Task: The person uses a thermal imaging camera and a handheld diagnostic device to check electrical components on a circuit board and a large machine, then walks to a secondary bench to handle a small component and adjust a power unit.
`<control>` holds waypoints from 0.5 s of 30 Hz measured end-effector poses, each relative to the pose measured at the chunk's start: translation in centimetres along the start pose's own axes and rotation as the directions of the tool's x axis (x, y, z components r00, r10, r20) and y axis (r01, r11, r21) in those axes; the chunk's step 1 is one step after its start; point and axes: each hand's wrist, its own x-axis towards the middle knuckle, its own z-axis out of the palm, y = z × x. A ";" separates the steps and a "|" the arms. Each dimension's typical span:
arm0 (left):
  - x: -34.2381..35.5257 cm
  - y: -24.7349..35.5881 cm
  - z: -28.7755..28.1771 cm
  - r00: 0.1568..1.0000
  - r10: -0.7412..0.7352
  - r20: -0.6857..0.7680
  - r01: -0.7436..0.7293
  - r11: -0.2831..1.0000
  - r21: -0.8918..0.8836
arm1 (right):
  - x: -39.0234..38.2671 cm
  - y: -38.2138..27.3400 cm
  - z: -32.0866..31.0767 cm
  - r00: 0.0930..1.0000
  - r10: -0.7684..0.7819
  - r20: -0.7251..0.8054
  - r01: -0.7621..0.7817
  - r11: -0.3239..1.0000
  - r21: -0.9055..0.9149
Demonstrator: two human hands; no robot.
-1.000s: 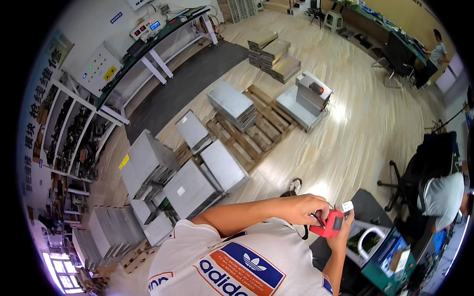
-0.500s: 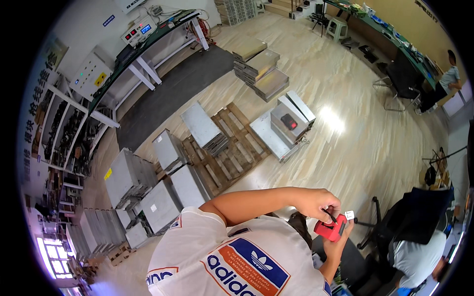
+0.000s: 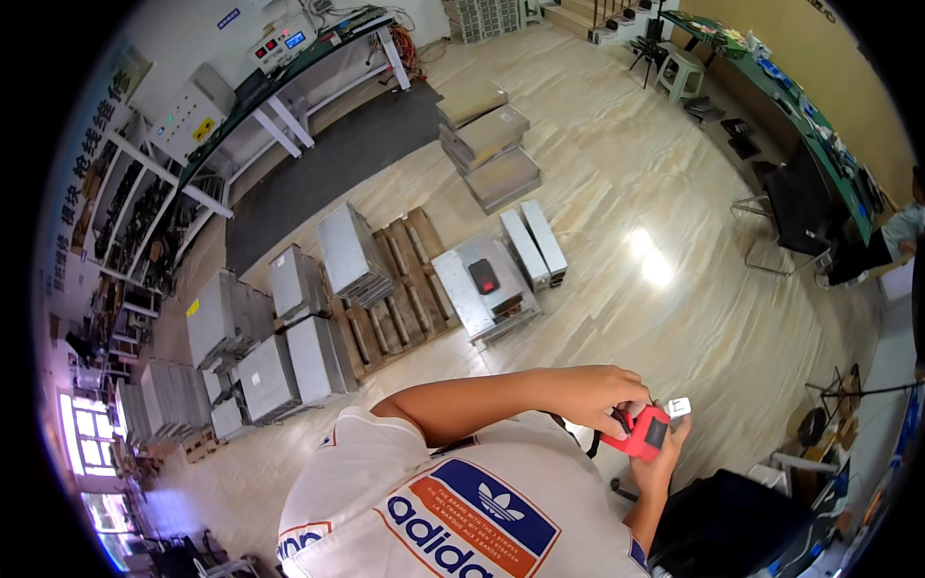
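In front of my body on the right, my right hand [image 3: 663,465] grips a small red boxy device [image 3: 637,447] with a dark panel on its face. A white block with a dark mark [image 3: 678,407] sits by the upper end, next to my right fingers; I cannot tell if it is part of the device. My left arm reaches across my chest. The fingers of my left hand [image 3: 594,393] are curled against the device's upper left side, around a small dark piece whose kind I cannot make out.
A black and red device [image 3: 484,277] lies on a metal case [image 3: 453,277]. Beside it are two narrow cases [image 3: 534,245], a wooden pallet [image 3: 409,308] and several stacked grey cases [image 3: 270,374]. A dark chair [image 3: 727,525] stands close on my right. Another person [image 3: 901,231] is at the far right.
My view has swung to the right and the floor items have shifted left. The red device has turned and moved slightly left in my hands. My left fingers now press closer on it.
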 end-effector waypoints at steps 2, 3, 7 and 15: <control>3.5 -2.1 -1.6 0.999 0.015 -0.042 -0.015 1.000 -0.006 | 3.7 2.6 -1.1 1.000 -0.008 0.029 0.009 1.000 -0.023; 5.2 -3.0 -2.5 0.998 0.020 -0.060 -0.021 1.000 -0.005 | 5.6 4.3 -1.3 0.999 -0.006 0.041 0.007 0.999 -0.033; 11.6 -6.1 -7.2 0.981 0.029 -0.193 -0.014 0.997 0.081 | 13.8 9.9 -2.3 0.995 -0.027 0.100 0.028 0.999 -0.017; 24.3 -10.8 -19.2 0.930 0.144 -0.339 -0.031 0.948 0.318 | 32.6 16.5 -4.7 0.991 -0.083 0.109 0.081 0.997 0.018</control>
